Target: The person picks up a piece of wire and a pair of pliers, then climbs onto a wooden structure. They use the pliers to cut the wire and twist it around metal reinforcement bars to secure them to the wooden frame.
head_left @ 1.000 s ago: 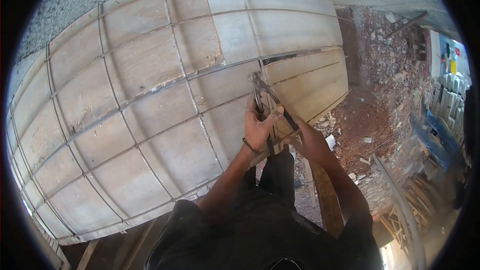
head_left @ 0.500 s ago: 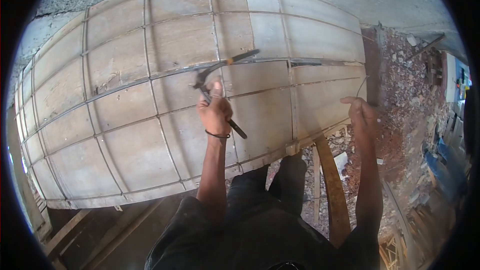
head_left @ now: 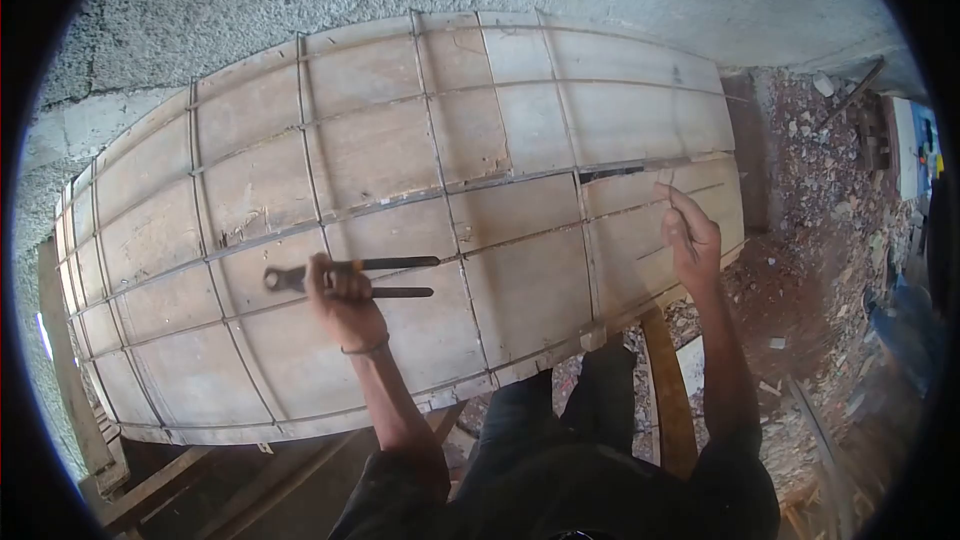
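Note:
My left hand point(head_left: 345, 302) is closed round end-cutting pincers point(head_left: 400, 263) above the panel. Their round jaws point left and the two dark handles reach to the right, spread apart. My right hand point(head_left: 692, 240) is raised over the panel's right part, thumb and fingers pinched on a thin wire point(head_left: 672, 177) that shows only faintly. Beneath both hands lies a grid of steel bars point(head_left: 433, 145) on pale plywood formwork point(head_left: 375, 155). A dark narrow gap point(head_left: 612, 174) in the boards shows just left of my right fingertips.
A rough concrete wall point(head_left: 300, 0) runs along the far side. To the right, rubble point(head_left: 825, 200) covers reddish ground well below the panel. A timber plank point(head_left: 672, 390) rises beside my legs, and wooden beams point(head_left: 165, 485) show under the near left edge.
The pincers have moved left and nearer to me, turning so the handles point right. My right hand has moved left over the panel, near the gap. The view has tilted up slightly.

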Motion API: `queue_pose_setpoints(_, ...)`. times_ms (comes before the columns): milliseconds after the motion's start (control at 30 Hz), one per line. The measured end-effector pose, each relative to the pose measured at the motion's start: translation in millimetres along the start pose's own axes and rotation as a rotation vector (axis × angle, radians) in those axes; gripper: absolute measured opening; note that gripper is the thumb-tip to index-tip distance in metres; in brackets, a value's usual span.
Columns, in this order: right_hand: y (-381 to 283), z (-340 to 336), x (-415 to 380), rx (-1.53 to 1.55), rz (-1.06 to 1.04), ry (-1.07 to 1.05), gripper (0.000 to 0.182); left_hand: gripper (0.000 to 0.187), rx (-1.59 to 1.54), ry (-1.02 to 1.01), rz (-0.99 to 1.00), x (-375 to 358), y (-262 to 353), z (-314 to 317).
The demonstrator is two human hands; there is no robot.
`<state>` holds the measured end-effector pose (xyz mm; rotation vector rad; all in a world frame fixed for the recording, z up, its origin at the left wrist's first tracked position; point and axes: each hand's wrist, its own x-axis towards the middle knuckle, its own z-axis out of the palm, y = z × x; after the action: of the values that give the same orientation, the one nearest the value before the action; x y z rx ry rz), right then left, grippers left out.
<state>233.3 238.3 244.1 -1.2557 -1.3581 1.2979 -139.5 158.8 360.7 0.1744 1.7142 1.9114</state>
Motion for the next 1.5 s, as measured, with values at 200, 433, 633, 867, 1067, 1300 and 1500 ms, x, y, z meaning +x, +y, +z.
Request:
queue_pose_setpoints(200,-8.5,15.3,-2.6,0.014,0.151,-0.115,0.026,0.021,0.596,-0.143,-0.355,37.8,-39.5,-7.4)
queue_pose_setpoints(433,-6.8,20.2,-12.3,-0.158,0.158,-0.099,0.024,0.035,1.681,-0.292,0.545,82.1,-114.4,-2.4)
queue_pose_setpoints(633,0.4,44.6,-27.5,-0.135,0.297,-0.131,0.023,0.056,1.529,-0.074,0.747,52.9,-112.7,-0.5)
queue_pose_setpoints(867,-6.8,64.5,-37.0,-0.092,0.256,-0.197,0.022,0.062,1.583,-0.412,0.641,52.0,-111.0,1.1)
queue_pose_setpoints(1067,-6.6,60.1,-38.3,-0.09,0.23,-0.15,0.022,0.063,1.605,-0.541,0.827,46.5,-113.5,7.4)
queue_pose_setpoints(1300,-0.6,57.3,-44.1,-0.134,0.134,-0.149,0.025,0.042,1.233,-0.49,0.698,-4.8,-91.4,66.4)
queue_pose_setpoints(1500,-6.9,57.0,-42.6,-0.297,0.151,-0.162,0.025,0.045,0.382,-0.709,-0.102,-44.8,-102.6,138.9)
